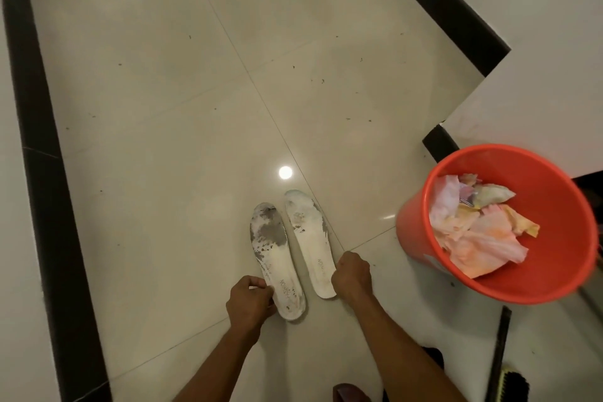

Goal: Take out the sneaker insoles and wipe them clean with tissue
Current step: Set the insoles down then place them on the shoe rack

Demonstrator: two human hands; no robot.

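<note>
Two white insoles lie side by side on the tiled floor, toes pointing away from me. The left insole [275,258] has grey worn patches over its front half. The right insole [310,241] is mostly white with a dark streak along its right edge. My left hand [249,299] is curled at the heel of the left insole, fingers touching its edge. My right hand [352,274] is curled at the heel of the right insole, gripping its right edge. No tissue shows in either hand. No sneakers are in view.
An orange bucket [554,238] holding crumpled stained tissues [473,232] stands at the right. A brush with a dark handle [499,356] lies at the lower right. A white wall [538,26] with a black skirting runs behind the bucket, and a black strip [42,173] borders the floor on the left.
</note>
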